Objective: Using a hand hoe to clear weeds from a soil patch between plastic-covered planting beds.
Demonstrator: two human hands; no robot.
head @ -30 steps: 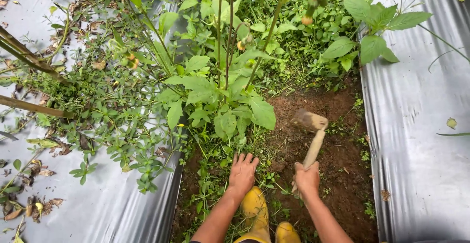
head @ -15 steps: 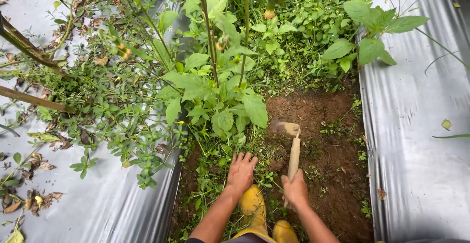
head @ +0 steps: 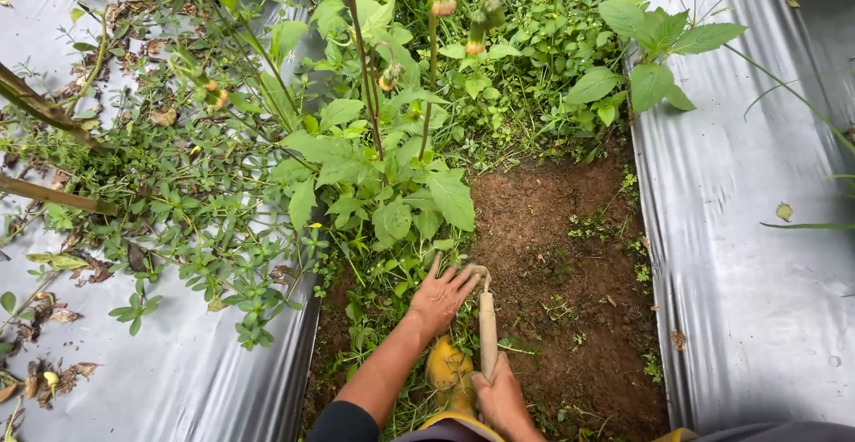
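One short hoe [head: 487, 322], pale wooden handle, lying near on brown soil [head: 561, 255]; right hand [head: 501, 397] clamping its handle, left hand [head: 439, 295] spreading open on weeds [head: 383, 304] just left of it.

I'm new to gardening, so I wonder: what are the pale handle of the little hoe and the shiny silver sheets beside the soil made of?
The pale hoe handle looks like bare, unpainted wood: matt, light tan, round. The silver sheets seem to be thin plastic mulch film: glossy, wrinkled, reflecting light in streaks. The right hand grips the handle.
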